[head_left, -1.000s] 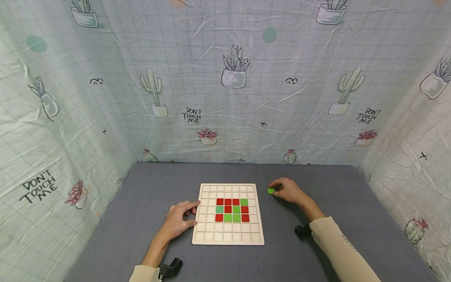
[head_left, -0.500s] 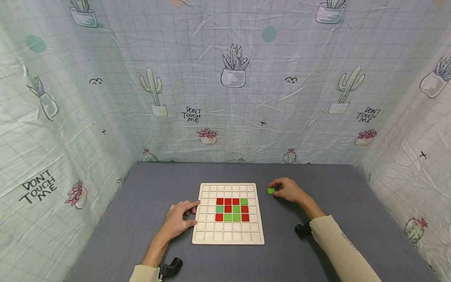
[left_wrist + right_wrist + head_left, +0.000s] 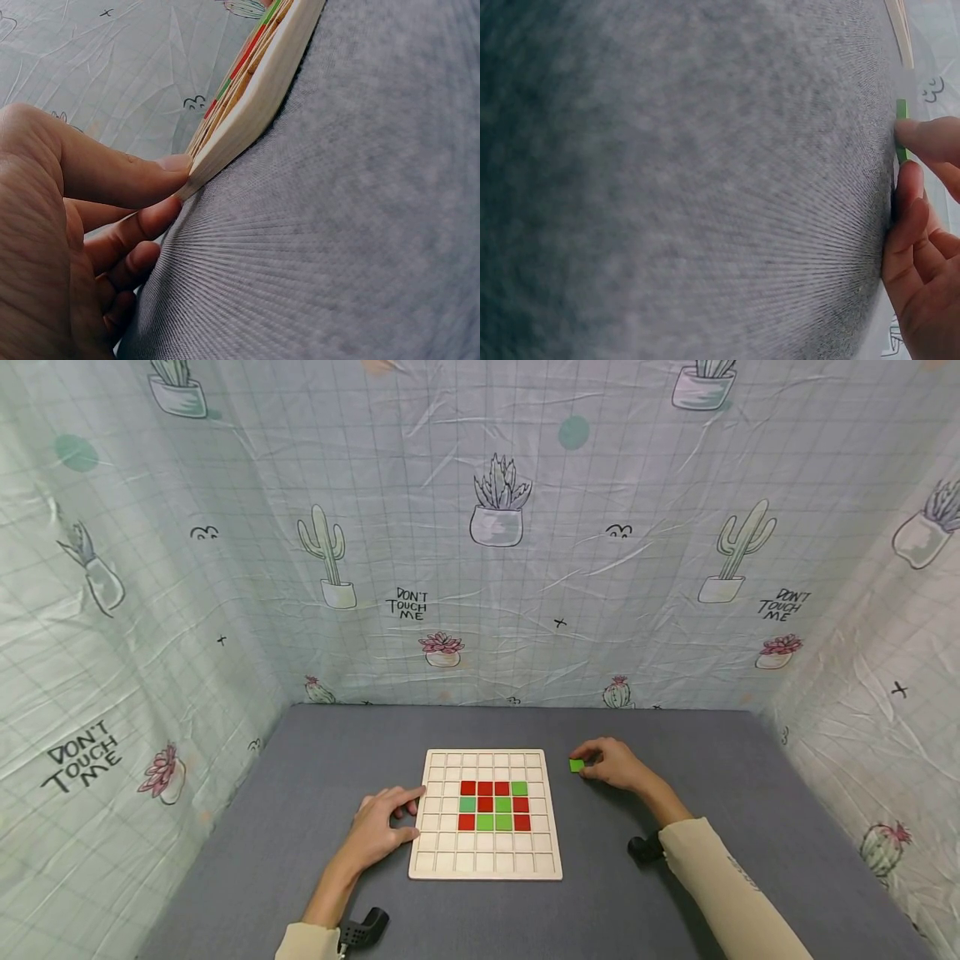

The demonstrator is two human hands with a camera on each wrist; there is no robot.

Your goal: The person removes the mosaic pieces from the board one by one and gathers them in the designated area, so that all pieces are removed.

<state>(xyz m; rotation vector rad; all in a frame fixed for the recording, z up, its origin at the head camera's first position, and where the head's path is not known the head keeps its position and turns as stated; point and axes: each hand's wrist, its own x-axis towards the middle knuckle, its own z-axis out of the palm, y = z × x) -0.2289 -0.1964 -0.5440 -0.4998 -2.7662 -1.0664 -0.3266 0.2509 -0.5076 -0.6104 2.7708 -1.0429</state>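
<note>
One view, head, unites left fingers touching board, right fingers pinching green tile.

Board: smooth wood. Table covering: matt woven cloth. Backdrop: creased, slightly glossy.

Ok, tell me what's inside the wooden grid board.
In the wooden grid board sit seven red tiles, four green tiles and one teal tile. The cell floors beneath them are covered, so unseen.

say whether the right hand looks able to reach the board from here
Probably yes: the board lies near the right hand, and only tabletop and the loose green tile it pinches show between them.
</note>
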